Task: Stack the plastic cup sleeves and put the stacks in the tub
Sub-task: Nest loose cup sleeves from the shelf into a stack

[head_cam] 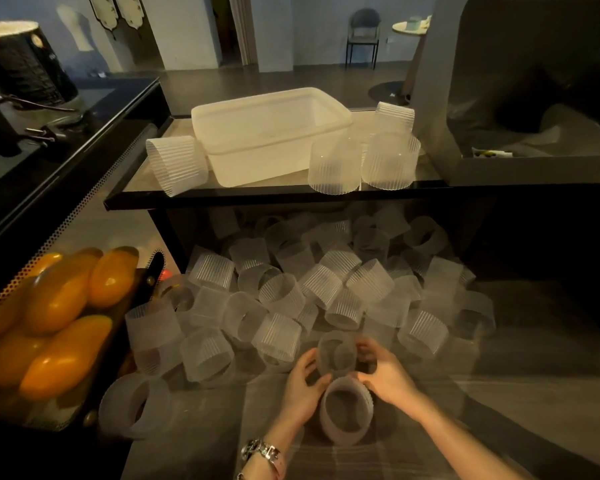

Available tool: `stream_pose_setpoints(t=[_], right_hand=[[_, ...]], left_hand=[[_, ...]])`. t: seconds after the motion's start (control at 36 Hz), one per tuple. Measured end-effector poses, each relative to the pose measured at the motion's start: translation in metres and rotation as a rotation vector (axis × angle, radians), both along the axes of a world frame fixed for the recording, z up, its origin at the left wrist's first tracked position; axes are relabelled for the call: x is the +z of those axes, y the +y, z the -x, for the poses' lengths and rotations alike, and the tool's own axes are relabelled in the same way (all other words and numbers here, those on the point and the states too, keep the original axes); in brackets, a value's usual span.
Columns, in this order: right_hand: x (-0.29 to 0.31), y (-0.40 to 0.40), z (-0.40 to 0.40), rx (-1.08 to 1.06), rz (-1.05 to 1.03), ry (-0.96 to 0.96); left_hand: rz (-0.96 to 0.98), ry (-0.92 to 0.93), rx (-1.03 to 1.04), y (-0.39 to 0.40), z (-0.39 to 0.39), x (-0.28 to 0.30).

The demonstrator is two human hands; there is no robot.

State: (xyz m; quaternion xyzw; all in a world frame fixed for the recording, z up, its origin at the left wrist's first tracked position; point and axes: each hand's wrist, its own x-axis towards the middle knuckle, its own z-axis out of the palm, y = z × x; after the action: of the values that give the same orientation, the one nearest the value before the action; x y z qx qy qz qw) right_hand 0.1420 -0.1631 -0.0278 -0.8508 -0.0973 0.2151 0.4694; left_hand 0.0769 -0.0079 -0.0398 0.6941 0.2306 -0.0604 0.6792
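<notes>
While both hands curl around loose sleeve above stack | fingers pinching its rim | risk: tilted entry jams; squeeze warps thin plastic

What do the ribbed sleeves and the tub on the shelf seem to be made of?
Sleeves: likely thin frosted plastic, translucent, with fine vertical ribs; the floor shows dimly through them. Tub: probably thicker milky plastic, smooth and semi-matte; light glows through its walls.
</notes>
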Motion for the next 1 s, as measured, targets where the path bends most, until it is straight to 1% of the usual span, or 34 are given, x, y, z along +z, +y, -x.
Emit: stream_pose_setpoints(t=[0.14, 0.22, 0.31, 0.44, 0.58, 0.64, 0.72, 0.86, 1.0], right_hand=[[0.000, 0.000, 0.000, -0.063, -0.067, -0.023], [0.002, -0.001, 0.002, -0.087, -0.092, -0.053], [0.006, 0.000, 0.002, -0.124, -0.171, -0.038], [0.029, 0.001, 0.009, -0.150, -0.255, -0.066], [0.050, -0.007, 0.028, -0.118, -0.378, -0.091], [0.054, -0.012, 0.038, -0.101, -0.379, -0.078], [0.056, -0.022, 0.049, -0.052, -0.316, -0.056], [0.051, -0.034, 0.063, 0.024, -0.237, -0.039], [0.039, -0.031, 0.075, 0.055, -0.212, -0.025]], left_hand=[[-0.018, -0.059, -0.080, -0.001, 0.000, 0.009], [-0.019, -0.106, -0.072, -0.001, -0.001, 0.016], [-0.077, -0.194, -0.079, 0.000, 0.001, 0.027], [-0.083, -0.299, -0.072, 0.000, 0.003, 0.049], [-0.157, -0.383, -0.055, 0.000, 0.014, 0.066], [-0.126, -0.384, -0.068, -0.003, 0.023, 0.066], [-0.082, -0.361, -0.063, -0.008, 0.039, 0.062], [-0.008, -0.286, -0.067, -0.016, 0.060, 0.047], [-0.027, -0.260, -0.058, -0.018, 0.069, 0.037]])
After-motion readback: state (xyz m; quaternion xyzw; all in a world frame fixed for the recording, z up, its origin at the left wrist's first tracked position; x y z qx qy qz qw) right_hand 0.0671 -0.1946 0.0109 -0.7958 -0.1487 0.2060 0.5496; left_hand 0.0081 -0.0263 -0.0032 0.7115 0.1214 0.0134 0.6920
